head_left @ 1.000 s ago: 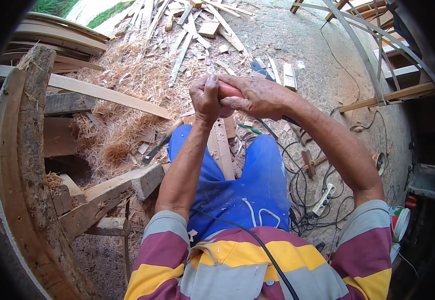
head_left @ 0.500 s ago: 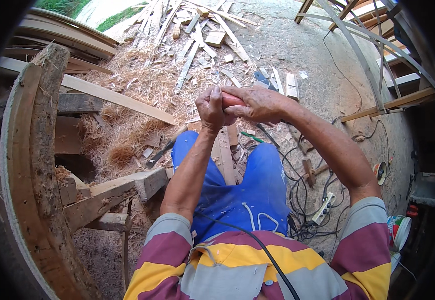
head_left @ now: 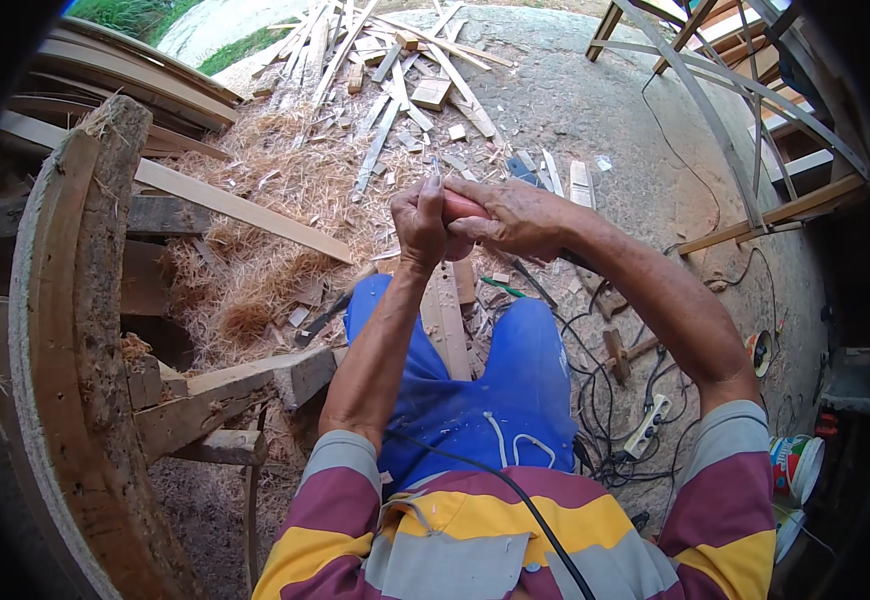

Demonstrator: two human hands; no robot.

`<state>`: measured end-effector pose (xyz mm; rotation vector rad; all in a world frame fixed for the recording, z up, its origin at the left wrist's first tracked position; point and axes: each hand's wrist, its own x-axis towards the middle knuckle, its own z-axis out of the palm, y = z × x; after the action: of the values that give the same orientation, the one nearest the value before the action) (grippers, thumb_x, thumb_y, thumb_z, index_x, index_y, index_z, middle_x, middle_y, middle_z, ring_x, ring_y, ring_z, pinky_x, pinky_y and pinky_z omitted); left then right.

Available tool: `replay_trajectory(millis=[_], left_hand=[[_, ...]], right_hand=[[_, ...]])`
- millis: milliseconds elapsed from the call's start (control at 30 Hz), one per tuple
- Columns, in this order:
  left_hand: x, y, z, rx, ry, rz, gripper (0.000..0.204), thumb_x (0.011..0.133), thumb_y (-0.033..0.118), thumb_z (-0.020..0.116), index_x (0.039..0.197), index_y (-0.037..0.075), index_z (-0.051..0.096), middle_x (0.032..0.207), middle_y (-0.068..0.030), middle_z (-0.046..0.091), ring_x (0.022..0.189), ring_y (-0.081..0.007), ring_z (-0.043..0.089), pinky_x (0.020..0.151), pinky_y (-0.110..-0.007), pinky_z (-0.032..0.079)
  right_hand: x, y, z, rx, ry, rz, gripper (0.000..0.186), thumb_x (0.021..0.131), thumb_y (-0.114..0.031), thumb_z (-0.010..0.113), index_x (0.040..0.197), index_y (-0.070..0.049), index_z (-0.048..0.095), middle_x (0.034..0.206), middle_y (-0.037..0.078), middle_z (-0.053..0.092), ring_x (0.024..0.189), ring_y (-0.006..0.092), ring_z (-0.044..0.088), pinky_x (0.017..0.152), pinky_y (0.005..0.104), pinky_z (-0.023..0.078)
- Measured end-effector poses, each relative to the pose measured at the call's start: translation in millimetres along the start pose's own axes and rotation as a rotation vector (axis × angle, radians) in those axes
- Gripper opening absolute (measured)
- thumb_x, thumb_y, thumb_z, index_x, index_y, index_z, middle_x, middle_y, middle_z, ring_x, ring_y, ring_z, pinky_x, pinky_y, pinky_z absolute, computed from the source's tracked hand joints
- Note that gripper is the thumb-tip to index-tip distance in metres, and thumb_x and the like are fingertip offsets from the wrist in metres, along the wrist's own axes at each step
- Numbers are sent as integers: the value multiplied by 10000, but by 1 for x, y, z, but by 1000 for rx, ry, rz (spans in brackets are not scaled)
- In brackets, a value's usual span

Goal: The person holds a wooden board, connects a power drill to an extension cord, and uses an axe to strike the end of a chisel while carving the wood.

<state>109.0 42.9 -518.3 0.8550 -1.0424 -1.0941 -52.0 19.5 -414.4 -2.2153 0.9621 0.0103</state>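
Note:
My left hand [head_left: 420, 222] and my right hand [head_left: 515, 215] meet in front of me, above my knees. Between them shows a smooth red handle [head_left: 463, 208], with the fingers of both hands closed around it. A thin, shiny tip seems to stick up past my left thumb; the rest of the tool is covered by my hands, so its exact kind stays unclear. Below the hands, a narrow wooden board [head_left: 445, 320] with small chips on it lies between my blue-trousered legs.
Curly wood shavings [head_left: 245, 260] and offcuts [head_left: 430, 93] litter the ground ahead. A rough timber frame [head_left: 85, 330] stands at my left. On the right lie a wooden-handled hammer [head_left: 617, 355], black cables, a white power strip [head_left: 648, 428] and a bucket [head_left: 800, 468].
The view has shifted slightly. Both hands keep their grip on the red handle, and a thin tip shows more plainly above my left thumb.

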Motion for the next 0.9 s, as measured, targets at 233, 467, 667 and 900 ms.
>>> replay_trajectory(millis=[233,467,667,900], left_hand=[[14,19,6,-51,-78,63,483,985,303,465,747,-43,703,666,-102,705,555,-135,639,583,-291,546],[36,34,13,23,-26,75,435,991,289,515,738,-19,689,644,-51,668,553,-78,537,562,-272,456],[31,21,5,-4,-40,39,445,993,281,500,726,-23,685,643,-72,681,554,-90,561,574,-271,473],[32,25,8,27,-46,75,523,1002,289,439,697,-40,707,635,-113,697,514,-133,604,559,-272,514]], right_hand=[[-14,-25,-26,-21,41,34,694,957,-517,533,1505,-118,384,1226,242,659,1120,411,643,983,483,483],[-20,-27,-40,-100,154,6,707,958,-515,546,1543,-165,359,1345,207,612,1185,392,619,1049,466,455],[-15,-31,-34,-63,82,81,710,953,-515,553,1543,-170,362,1355,195,610,1199,378,619,1053,459,454],[-11,-28,-32,-52,84,77,725,943,-533,558,1544,-177,364,1372,185,602,1217,372,608,1056,455,455]])
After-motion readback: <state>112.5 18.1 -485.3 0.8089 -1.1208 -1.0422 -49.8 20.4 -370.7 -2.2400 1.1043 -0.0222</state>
